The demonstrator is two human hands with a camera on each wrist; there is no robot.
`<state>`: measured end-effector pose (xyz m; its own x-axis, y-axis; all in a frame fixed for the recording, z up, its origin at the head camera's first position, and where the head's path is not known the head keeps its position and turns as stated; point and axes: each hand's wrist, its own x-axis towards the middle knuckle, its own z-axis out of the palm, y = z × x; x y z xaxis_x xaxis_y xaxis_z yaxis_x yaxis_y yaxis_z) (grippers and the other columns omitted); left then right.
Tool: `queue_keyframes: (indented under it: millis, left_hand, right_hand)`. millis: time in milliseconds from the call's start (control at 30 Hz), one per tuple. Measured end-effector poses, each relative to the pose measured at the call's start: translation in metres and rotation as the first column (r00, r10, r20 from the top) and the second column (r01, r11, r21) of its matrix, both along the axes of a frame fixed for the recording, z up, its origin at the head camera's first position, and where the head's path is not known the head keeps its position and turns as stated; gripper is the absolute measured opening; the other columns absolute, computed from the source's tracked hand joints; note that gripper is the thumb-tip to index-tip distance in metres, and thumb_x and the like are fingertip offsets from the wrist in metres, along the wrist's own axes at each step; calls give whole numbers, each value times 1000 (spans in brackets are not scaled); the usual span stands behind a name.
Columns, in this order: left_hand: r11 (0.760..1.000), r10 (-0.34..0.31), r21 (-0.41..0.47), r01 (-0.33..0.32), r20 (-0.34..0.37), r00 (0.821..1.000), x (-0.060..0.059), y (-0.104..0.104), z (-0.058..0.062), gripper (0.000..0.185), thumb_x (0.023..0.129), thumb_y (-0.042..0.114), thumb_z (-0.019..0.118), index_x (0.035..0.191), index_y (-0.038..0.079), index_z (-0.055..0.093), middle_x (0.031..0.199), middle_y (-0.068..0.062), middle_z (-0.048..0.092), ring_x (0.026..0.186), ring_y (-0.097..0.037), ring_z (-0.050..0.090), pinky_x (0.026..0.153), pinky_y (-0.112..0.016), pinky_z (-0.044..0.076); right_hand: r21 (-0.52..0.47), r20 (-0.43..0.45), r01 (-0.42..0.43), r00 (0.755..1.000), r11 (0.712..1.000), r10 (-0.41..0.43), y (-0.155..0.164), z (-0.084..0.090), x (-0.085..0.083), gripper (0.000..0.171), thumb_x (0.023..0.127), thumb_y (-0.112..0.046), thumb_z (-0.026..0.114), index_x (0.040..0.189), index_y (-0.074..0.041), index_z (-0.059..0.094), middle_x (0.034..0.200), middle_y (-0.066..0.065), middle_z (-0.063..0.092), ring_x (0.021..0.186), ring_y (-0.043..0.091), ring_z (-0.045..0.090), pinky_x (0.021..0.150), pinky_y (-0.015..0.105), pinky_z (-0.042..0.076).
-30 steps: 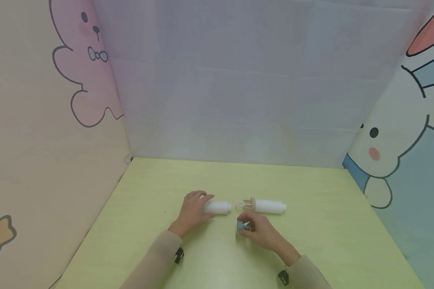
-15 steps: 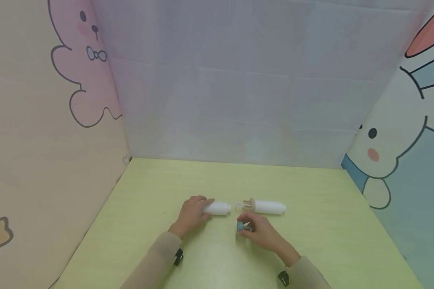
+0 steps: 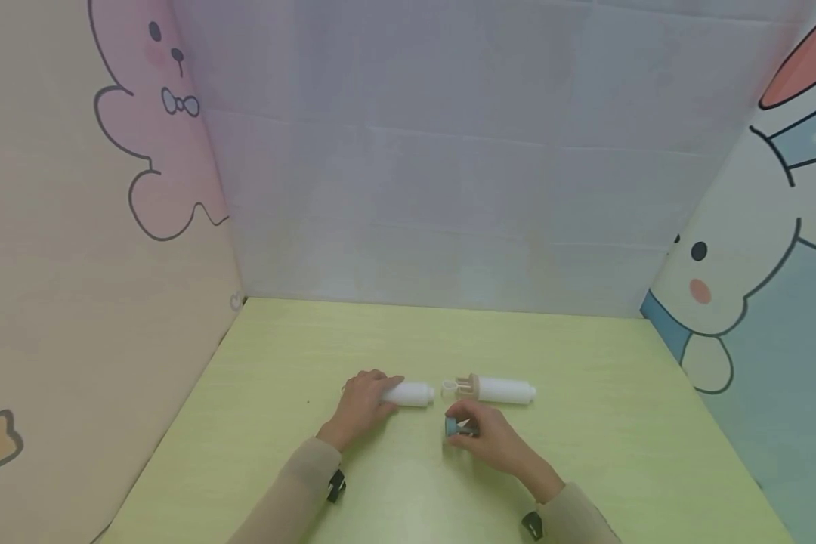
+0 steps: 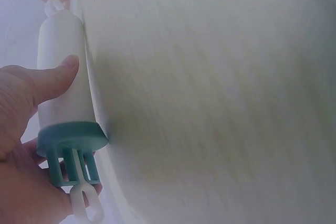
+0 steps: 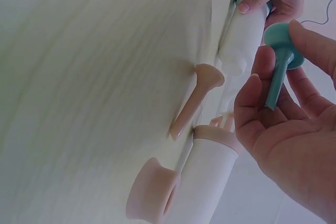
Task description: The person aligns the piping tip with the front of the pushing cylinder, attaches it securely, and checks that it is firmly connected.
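My left hand (image 3: 363,402) grips a white tube (image 3: 410,394) lying crosswise on the table, its thumb along the side. In the left wrist view, this tube has a green pronged collar (image 4: 71,137) with a white loop (image 4: 86,203) sticking out. Just to the right and nearer the front, my right hand (image 3: 491,434) pinches a small green funnel-shaped piece (image 5: 281,51) with a thin stem, between thumb and fingers. Behind that hand lies a second white tube (image 3: 506,390) with a beige collar (image 3: 474,386) and a white loop (image 3: 450,387) facing left.
In the right wrist view, a beige funnel-shaped piece with a stem (image 5: 197,98) and a beige flared ring (image 5: 152,190) lie beside the second tube. The yellow-green table (image 3: 571,483) meets a pale back wall (image 3: 415,189), with cartoon-printed walls at both sides.
My left hand has lowered slightly, its raised fingers settling over the white tube. The right hand, with the green piece, stays nearly still.
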<state>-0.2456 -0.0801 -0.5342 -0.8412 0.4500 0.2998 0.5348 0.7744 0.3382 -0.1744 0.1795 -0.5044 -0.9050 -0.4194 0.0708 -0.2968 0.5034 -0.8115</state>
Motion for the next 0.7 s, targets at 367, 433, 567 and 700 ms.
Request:
queue_keyframes:
  millis: [367,433,567,700]
  left_hand:
    - [1000,-12,-4,12,-64,998,7,1,6,44,74,26,78,116,21,67,101,-5,65,92,-28,58,74,-45,44]
    - [1000,-18,10,18,-70,997,10,2,10,44,73,25,78,115,20,67,101,-5,65,92,-28,58,74,-46,43]
    - [999,-21,29,23,-66,998,15,4,17,45,73,23,79,116,20,67,102,-5,65,94,-29,57,76,-47,43]
    - [1000,-10,8,11,-81,997,19,5,22,46,74,26,78,118,22,66,103,-4,64,96,-28,57,78,-46,43]
  right_hand:
    - [25,-39,33,999,999,-32,4,2,0,33,83,-18,70,112,-4,61,104,2,64,89,19,64,76,28,52]
    - [29,-35,54,998,998,-53,6,2,-1,34,83,-18,71,113,-5,60,104,2,65,88,18,64,76,27,52]
    - [25,-18,81,997,996,-80,8,3,-5,38,83,-21,71,115,-4,60,105,3,65,87,17,63,74,24,51]
    - [1,-1,71,997,997,-71,9,4,-7,40,84,-22,70,116,-1,59,106,6,64,86,17,63,70,23,52]
